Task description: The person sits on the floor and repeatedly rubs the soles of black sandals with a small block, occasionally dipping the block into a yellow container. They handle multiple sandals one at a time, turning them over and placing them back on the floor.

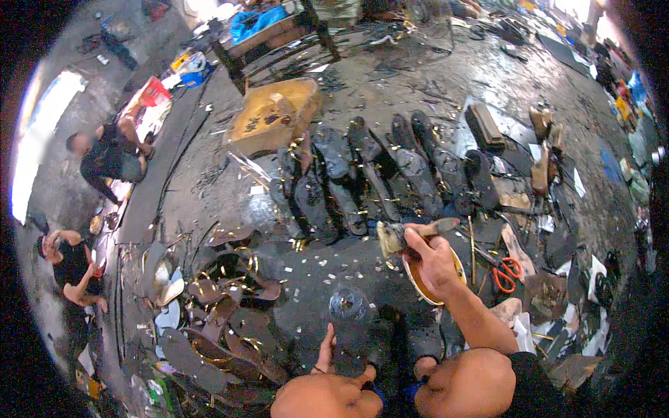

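The person's right hand (433, 265), at four o'clock, grips a brush (392, 239) beside a bowl (416, 284); overloaded bristles could drip. Left hand (325, 352), six o'clock: fingers extended alongside sole (350, 341), hold unclear.

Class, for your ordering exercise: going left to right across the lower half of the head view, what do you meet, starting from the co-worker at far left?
Co-worker → brown sandals → left hand → right hand with its brush → orange-handled scissors.
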Action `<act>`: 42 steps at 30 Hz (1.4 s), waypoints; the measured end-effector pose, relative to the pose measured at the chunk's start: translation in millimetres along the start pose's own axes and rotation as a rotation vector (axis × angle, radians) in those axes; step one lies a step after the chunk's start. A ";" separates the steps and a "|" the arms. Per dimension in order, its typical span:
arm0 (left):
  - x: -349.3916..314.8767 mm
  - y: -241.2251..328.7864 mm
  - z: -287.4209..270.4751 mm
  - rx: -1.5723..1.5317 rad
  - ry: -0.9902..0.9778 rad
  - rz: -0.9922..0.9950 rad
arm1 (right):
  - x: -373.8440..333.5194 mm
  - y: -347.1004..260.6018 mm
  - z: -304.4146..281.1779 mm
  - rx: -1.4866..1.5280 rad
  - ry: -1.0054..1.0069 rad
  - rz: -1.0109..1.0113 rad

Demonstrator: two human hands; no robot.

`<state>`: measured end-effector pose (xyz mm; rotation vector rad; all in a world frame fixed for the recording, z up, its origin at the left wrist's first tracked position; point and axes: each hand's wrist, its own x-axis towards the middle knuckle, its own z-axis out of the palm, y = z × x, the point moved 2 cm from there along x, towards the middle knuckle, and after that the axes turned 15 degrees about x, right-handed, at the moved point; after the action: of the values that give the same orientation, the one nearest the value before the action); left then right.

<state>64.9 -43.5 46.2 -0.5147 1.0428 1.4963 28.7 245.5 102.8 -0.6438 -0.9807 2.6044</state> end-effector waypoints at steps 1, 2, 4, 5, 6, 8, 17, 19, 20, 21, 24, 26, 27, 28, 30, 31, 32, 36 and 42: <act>-5.9 -3.7 4.9 0.003 -0.022 -0.045 | -3.7 2.2 -0.1 -0.076 0.030 0.023; -7.5 1.1 12.2 0.020 -0.058 -0.019 | -11.5 7.4 -1.8 -0.151 0.061 0.044; 5.4 14.2 7.7 -0.032 -0.182 0.125 | -18.2 19.6 14.7 -0.321 -0.091 -0.117; 19.6 22.9 -8.3 -0.092 -0.266 0.232 | -21.3 28.1 27.2 -0.427 -0.167 -0.186; 22.0 44.4 4.2 0.087 -0.038 0.456 | -27.8 36.0 32.3 -0.556 -0.220 -0.254; 45.0 99.7 42.4 0.232 0.027 0.653 | -34.9 53.6 34.9 -0.647 -0.288 -0.288; 50.9 133.6 115.2 -0.112 -0.056 0.420 | -32.7 26.4 52.9 -0.622 -0.350 -0.327; 63.4 131.6 90.3 -0.062 0.009 0.555 | -49.9 24.7 78.0 -0.531 -0.489 -0.267; 68.4 128.0 73.7 -0.046 0.015 0.610 | -35.0 7.1 77.2 -0.550 -0.311 -0.364; 69.7 128.4 69.8 -0.022 0.011 0.661 | -13.9 2.2 63.5 -0.498 -0.217 -0.277; 60.6 136.3 87.5 -0.041 0.167 0.583 | -31.9 27.4 42.8 -0.614 -0.206 -0.454; 61.4 141.2 78.8 -0.155 -0.020 0.685 | -25.9 25.9 23.8 -0.848 -0.129 -0.440; 60.1 139.9 72.6 -0.125 -0.020 0.715 | -9.9 32.6 0.7 -0.862 -0.099 -0.384; 60.6 142.2 67.6 -0.092 -0.031 0.748 | 6.6 37.4 -19.0 -0.880 -0.069 -0.338; 78.6 138.5 48.3 -0.017 0.009 0.720 | 8.2 33.6 -6.6 -0.730 -0.041 -0.244; 110.1 113.6 12.6 0.028 0.072 0.632 | -9.3 44.4 15.3 -0.683 -0.100 -0.246; 124.6 104.2 11.7 0.021 0.028 0.564 | -21.9 48.5 21.7 -0.649 -0.135 -0.264; 163.5 103.6 40.7 -0.023 0.031 0.441 | -21.2 31.6 -16.9 -0.832 -0.126 -0.312; 221.0 192.7 28.4 0.070 0.159 0.657 | -31.1 23.1 -70.7 -0.924 0.051 -0.306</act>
<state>-159.4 117.5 -56.4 -0.2481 1.4738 2.0009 88.4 254.8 49.4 -0.6615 -2.0775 1.7642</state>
